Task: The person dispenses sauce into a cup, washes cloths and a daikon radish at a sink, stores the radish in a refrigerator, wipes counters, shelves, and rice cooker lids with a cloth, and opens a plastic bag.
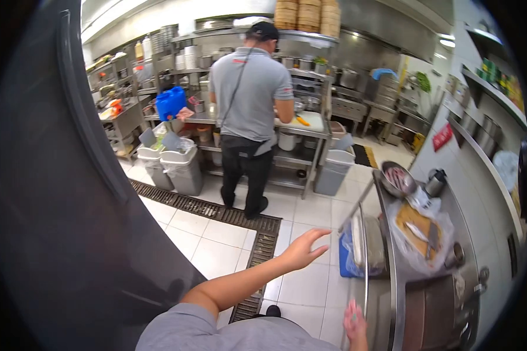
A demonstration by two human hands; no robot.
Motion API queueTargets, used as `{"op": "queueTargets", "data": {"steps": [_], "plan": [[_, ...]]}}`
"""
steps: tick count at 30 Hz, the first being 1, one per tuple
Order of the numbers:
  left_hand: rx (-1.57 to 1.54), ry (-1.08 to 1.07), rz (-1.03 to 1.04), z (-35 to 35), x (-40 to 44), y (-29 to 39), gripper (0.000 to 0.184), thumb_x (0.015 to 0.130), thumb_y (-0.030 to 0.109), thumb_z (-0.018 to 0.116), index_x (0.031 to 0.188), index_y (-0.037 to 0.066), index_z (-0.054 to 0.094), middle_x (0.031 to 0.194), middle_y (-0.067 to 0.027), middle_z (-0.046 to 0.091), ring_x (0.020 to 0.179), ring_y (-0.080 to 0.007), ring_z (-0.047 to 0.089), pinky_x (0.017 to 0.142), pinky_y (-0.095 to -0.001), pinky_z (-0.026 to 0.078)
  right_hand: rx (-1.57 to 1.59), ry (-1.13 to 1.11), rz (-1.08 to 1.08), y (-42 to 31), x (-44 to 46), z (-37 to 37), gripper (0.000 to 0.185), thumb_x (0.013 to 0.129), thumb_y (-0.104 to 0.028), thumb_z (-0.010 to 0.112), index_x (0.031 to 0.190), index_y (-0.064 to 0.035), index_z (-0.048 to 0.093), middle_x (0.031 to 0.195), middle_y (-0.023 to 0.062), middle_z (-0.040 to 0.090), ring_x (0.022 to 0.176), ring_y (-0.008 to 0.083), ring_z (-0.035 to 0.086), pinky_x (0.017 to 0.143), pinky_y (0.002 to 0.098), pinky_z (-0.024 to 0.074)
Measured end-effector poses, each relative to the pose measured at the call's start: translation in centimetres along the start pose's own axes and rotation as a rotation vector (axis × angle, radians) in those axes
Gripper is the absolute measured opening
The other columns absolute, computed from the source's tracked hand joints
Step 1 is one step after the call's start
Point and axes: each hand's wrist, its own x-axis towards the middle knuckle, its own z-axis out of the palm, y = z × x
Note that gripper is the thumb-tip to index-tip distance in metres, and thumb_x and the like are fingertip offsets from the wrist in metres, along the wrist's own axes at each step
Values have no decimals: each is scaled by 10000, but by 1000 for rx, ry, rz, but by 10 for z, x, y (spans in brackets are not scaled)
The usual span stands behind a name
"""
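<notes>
My left hand [304, 250] reaches out over the tiled floor, fingers and thumb apart, with nothing in it. Lower and to the right, my right hand [354, 320] is beside the front edge of the steel counter [394, 292]. Its fingers look loosely apart and somewhat blurred, and I see nothing held. On that counter a cutting board [405, 217] rests over clear plastic, bearing a silvery fish [416, 231] and a dark-bladed knife [433, 238]. Behind it sits a metal bowl [399, 179] of reddish-pink pieces.
A co-worker [252, 88] stands facing the far worktable [316, 132]. Grey bins [181, 169] flank it. A floor drain grate [263, 248] runs across the tiles. A large dark panel [70, 205] fills my left side. Below the right counter is a blue crate [348, 251].
</notes>
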Motion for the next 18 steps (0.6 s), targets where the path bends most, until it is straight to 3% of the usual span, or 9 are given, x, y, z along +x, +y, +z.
{"op": "queueTargets", "data": {"steps": [1,3,5,8,10,12,15,17,18], "plan": [[1,79,92,0,30,-5,422,872,186,607,1269,88,503,1243,-151,530,1152,-294,514,967,-371,418,-87,-309,65,-16,62,55,471,944,-298,485,1398,-232,377,1274,-64,524,927,51,553,641,188,438],[33,179,223,-15,84,-11,435,841,122,627,1257,85,505,1242,-147,527,1161,-307,503,975,-376,413,-141,-121,54,-11,118,266,484,922,-327,518,1369,-172,418,892,-32,539,525,30,383,405,169,269],[73,229,214,-48,118,-14,444,826,100,636,1251,83,507,1242,-143,528,1161,-307,502,975,-379,413,-197,-899,132,17,174,362,360,936,-323,485,1215,-97,515,1001,54,598,583,38,448,412,177,294],[226,345,426,-135,161,-31,398,791,33,639,1178,54,548,1185,-141,562,1107,-310,540,939,-381,435,-176,-570,446,87,177,506,249,913,-300,522,1062,-101,527,837,25,560,526,84,474,462,242,421],[172,659,392,-204,171,-44,320,781,7,634,1096,21,582,1031,-133,599,936,-247,598,833,-303,464,-1003,-1159,-640,151,224,510,242,908,-257,536,1077,-84,538,785,15,585,464,107,487,417,267,426],[325,808,355,-267,176,-61,292,806,14,609,1097,27,583,984,-96,603,870,-194,590,742,-278,460,-1594,-1328,229,180,248,517,292,885,-260,524,1028,-14,592,814,89,665,554,185,603,512,358,487],[327,773,167,-331,174,-117,276,807,50,619,1080,34,583,927,-101,600,806,-211,594,708,-300,470,-1825,-1340,256,196,313,540,312,886,-301,496,952,-23,621,788,133,670,547,238,607,555,364,497],[329,626,-76,-374,167,-171,274,801,123,644,1049,17,595,918,-124,625,807,-238,624,697,-312,485,-2270,-1264,-422,233,460,430,279,868,-299,505,1044,-110,611,945,125,668,831,306,625,726,407,505],[325,547,-226,-397,162,-212,281,809,150,652,1055,24,604,899,-113,637,810,-215,626,719,-315,490,-2303,-1637,-733,204,495,404,255,854,-282,517,1064,-171,610,984,133,660,907,330,618,773,393,506]]}}
